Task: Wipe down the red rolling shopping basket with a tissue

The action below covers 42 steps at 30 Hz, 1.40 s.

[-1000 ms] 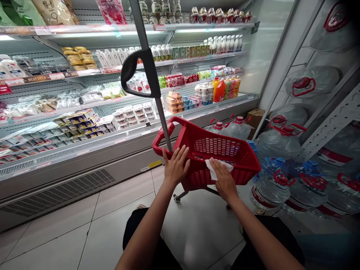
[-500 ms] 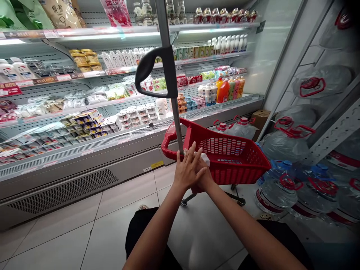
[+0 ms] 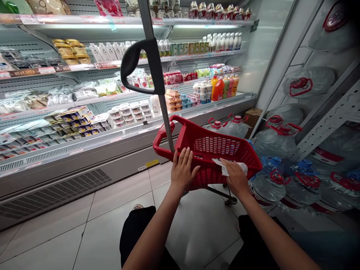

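A red plastic shopping basket cart (image 3: 219,144) stands in front of me on wheels. A grey metal pole (image 3: 168,129) rises from its near end, with a dark grey loop handle (image 3: 159,67) near the top. My left hand (image 3: 182,170) lies on the near rim beside the pole, fingers stretched out, holding nothing. Farther right along the same rim, my right hand (image 3: 236,178) presses a white wipe (image 3: 242,167) against the basket. Part of the wipe is hidden under that hand. The basket's visible inside holds nothing I can make out.
Behind the cart runs a refrigerated display case (image 3: 132,144) with shelves of yogurt cups, bottles and packs. Large water jugs (image 3: 268,191) with red handles stand close on the right, below a white perforated metal post (image 3: 323,120). A cardboard box (image 3: 251,118) sits in the back corner.
My right hand has slid right along the basket rim with the wipe, away from my left hand, which covered it before. The whole view has shifted slightly.
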{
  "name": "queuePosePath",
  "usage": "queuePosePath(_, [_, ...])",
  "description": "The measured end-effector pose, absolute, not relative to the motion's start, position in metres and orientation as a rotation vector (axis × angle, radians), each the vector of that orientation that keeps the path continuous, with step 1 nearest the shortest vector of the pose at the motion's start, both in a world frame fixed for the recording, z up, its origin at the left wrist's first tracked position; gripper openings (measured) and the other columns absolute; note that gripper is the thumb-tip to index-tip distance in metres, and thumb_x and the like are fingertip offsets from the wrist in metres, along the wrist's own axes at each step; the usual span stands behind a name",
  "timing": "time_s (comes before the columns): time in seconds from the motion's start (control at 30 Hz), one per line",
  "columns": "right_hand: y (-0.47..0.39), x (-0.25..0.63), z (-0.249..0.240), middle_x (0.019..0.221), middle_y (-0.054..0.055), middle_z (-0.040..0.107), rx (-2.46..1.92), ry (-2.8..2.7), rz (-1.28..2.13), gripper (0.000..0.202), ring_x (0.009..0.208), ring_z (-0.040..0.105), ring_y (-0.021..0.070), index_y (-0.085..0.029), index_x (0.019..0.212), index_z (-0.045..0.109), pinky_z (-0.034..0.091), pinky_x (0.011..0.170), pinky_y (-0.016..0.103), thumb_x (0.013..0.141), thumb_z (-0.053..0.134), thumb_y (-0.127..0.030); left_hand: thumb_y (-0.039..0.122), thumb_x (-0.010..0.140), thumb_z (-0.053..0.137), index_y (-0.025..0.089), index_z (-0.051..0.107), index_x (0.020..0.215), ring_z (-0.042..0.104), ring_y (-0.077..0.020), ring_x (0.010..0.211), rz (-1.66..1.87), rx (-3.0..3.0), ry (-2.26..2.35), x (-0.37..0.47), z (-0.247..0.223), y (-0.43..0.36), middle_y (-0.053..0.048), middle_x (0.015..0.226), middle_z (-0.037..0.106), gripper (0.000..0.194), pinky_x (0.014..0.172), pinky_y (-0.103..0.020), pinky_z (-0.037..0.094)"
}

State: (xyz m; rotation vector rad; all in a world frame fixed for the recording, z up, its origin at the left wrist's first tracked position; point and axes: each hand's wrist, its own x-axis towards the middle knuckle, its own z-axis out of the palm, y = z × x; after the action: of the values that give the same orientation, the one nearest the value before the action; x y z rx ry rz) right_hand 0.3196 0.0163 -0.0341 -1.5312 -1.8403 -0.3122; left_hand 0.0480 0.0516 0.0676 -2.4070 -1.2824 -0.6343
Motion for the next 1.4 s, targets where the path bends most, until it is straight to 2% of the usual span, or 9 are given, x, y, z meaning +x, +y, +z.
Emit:
queuePosePath(0.07, [0.015,0.312,-0.032,0.151,0.008,0.058,-1.566,-1.824,-0.327,0.076,0.14,0.051,0.0244,-0.02,0.16,0.038,0.033,0.125,0.052,0.085,0.039,-0.005,0.053,0.106,0.039,0.012,0.032,0.163,0.022,-0.0258,0.159,-0.633,-2.406,-1.299,0.052,0.066,0.051,-0.011,0.169,0.031,0.07,0.133,-0.048,0.016])
queuePosePath(0.23, [0.032,0.228,-0.004,0.164,0.007,0.043,-1.365,-1.942,-0.245,0.078,0.154,0.034,0.0203,-0.019,0.166,0.022,0.031,0.127,0.047,0.091,0.033,-0.004,0.047,0.107,0.036,0.007,0.034,0.161,0.027,-0.0283,0.157,-0.624,-2.375,-1.347,0.06,0.066,0.051,-0.016,0.167,0.035,0.067,0.131,-0.048,0.021])
queuePosePath(0.37, [0.048,0.18,0.011,0.162,0.007,0.046,-1.25,-1.896,-0.182,0.07,0.151,0.039,0.0201,-0.021,0.167,0.02,0.035,0.126,0.046,0.099,0.032,-0.012,0.049,0.107,0.034,0.007,0.027,0.163,0.026,-0.0258,0.158,-0.606,-2.383,-1.339,0.054,0.071,0.051,-0.013,0.168,0.034,0.07,0.131,-0.045,0.021])
queuePosePath(0.63, [0.018,0.275,-0.026,0.156,0.008,0.052,-1.46,-1.913,-0.333,0.087,0.141,0.05,0.0257,-0.023,0.167,0.019,0.036,0.123,0.052,0.084,0.038,-0.004,0.047,0.107,0.039,0.018,0.026,0.165,0.025,-0.0257,0.158,-0.653,-2.384,-1.334,0.035,0.068,0.056,-0.008,0.169,0.032,0.066,0.132,-0.049,0.018])
queuePosePath(0.8, [-0.002,0.334,-0.046,0.151,0.01,0.055,-1.631,-1.834,-0.426,0.086,0.138,0.051,0.028,-0.022,0.166,0.024,0.037,0.122,0.054,0.083,0.039,-0.005,0.043,0.107,0.039,0.019,0.031,0.163,0.025,-0.0246,0.158,-0.674,-2.39,-1.33,0.037,0.065,0.054,-0.007,0.17,0.031,0.062,0.133,-0.048,0.018])
queuePosePath(0.93, [0.009,0.303,-0.033,0.146,0.012,0.059,-1.606,-1.819,-0.371,0.081,0.137,0.052,0.0289,-0.02,0.165,0.027,0.037,0.121,0.055,0.086,0.04,-0.008,0.044,0.107,0.039,0.016,0.034,0.162,0.025,-0.0246,0.159,-0.678,-2.399,-1.317,0.046,0.062,0.05,-0.007,0.169,0.032,0.062,0.133,-0.047,0.018])
queuePosePath(1.07, [0.031,0.226,-0.005,0.159,0.01,0.048,-1.383,-1.941,-0.215,0.077,0.146,0.043,0.0247,-0.019,0.166,0.022,0.032,0.126,0.05,0.09,0.036,-0.008,0.046,0.106,0.04,0.015,0.026,0.165,0.025,-0.0252,0.159,-0.672,-2.406,-1.299,0.052,0.058,0.047,-0.009,0.169,0.032,0.068,0.132,-0.048,0.018])
queuePosePath(1.17, [0.042,0.193,0.007,0.158,0.01,0.05,-1.291,-1.924,-0.182,0.069,0.145,0.043,0.023,-0.018,0.165,0.024,0.034,0.125,0.047,0.097,0.033,-0.014,0.047,0.107,0.037,0.015,0.02,0.166,0.023,-0.024,0.159,-0.639,-2.416,-1.279,0.05,0.058,0.048,-0.008,0.17,0.028,0.07,0.132,-0.046,0.018])
queuePosePath(1.4, [0.024,0.28,-0.026,0.148,0.01,0.057,-1.476,-1.949,-0.315,0.079,0.135,0.051,0.0268,-0.021,0.166,0.025,0.038,0.121,0.049,0.089,0.039,-0.007,0.043,0.108,0.035,0.02,0.021,0.167,0.022,-0.0211,0.159,-0.664,-2.401,-1.332,0.032,0.067,0.061,-0.003,0.171,0.026,0.065,0.133,-0.045,0.017])
